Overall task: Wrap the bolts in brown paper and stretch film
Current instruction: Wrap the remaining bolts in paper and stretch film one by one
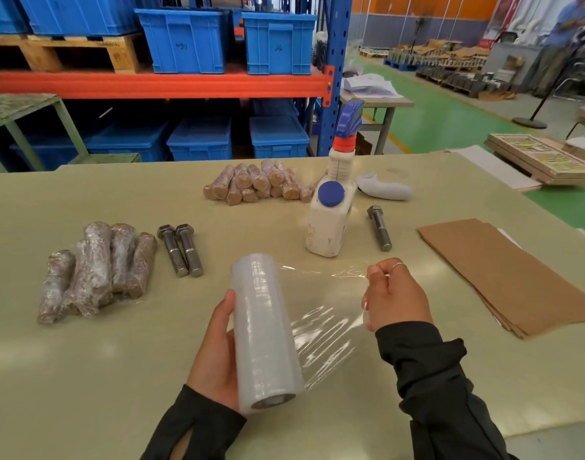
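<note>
Head view: left hand [214, 353] grips stretch film roll [264, 330] above table [85, 376], right hand [395, 295] pinches pulled film sheet [324, 323], two bare bolts [181, 250] left of roll, brown paper [506, 277] far right, crate [184, 41] scribble unreadable

A pale olive-green worktop [85, 376] is carrying a milky white roll of stretch film [264, 330], its pulled sheet [324, 330] showing clear with white glints. Three bare steel bolts [179, 249] are gleaming dull grey. A stack of plain brown paper sheets [503, 273] is lying flat tan. Film-covered bundles [95, 270] are looking silvery over brown; paper-wrapped ones [257, 182] are showing light brown. An off-white plastic bottle [331, 220] is wearing blue caps and an orange-red collar. Black sleeves [427, 366] are framing the scene, against blue crates [184, 41] on an orange-red shelf beam [151, 84].
</note>
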